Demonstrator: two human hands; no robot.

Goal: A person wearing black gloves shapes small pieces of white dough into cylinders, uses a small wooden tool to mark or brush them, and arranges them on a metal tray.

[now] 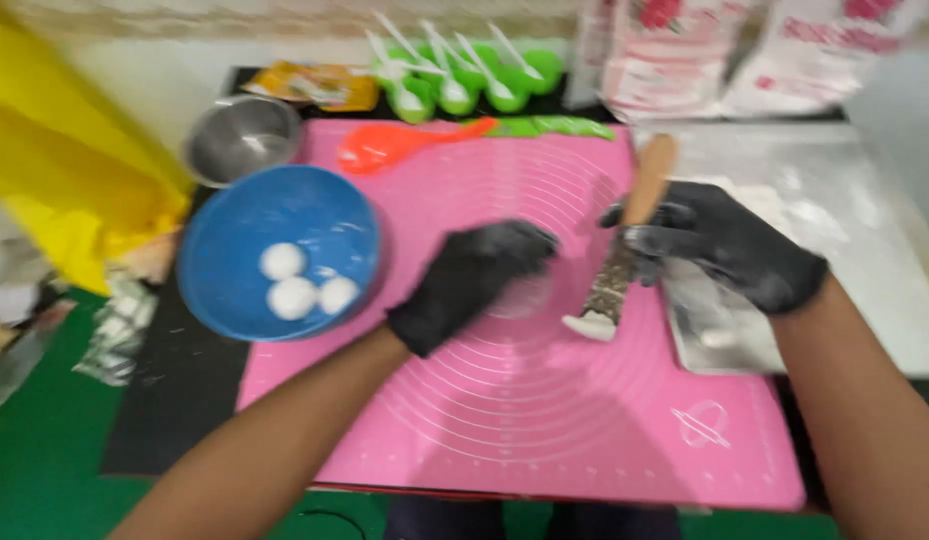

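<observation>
Both my hands wear black gloves over a pink silicone mat [545,430]. My left hand [475,280] lies palm down on the mat's middle, covering a pale piece of dough [525,298] that shows at its fingertips. My right hand [715,240] grips a knife [625,250] by its wooden handle, blade pointing down, and white dough [591,326] clings to the tip touching the mat. A blue bowl [275,250] at the mat's left edge holds three white dough balls [303,280].
A steel bowl [240,135] stands behind the blue one. An orange spoon [395,145] and green cups with white spoons [465,80] lie at the back. A floured metal tray [845,200] sits to the right, with printed bags [685,50] behind and yellow plastic [55,180] at left.
</observation>
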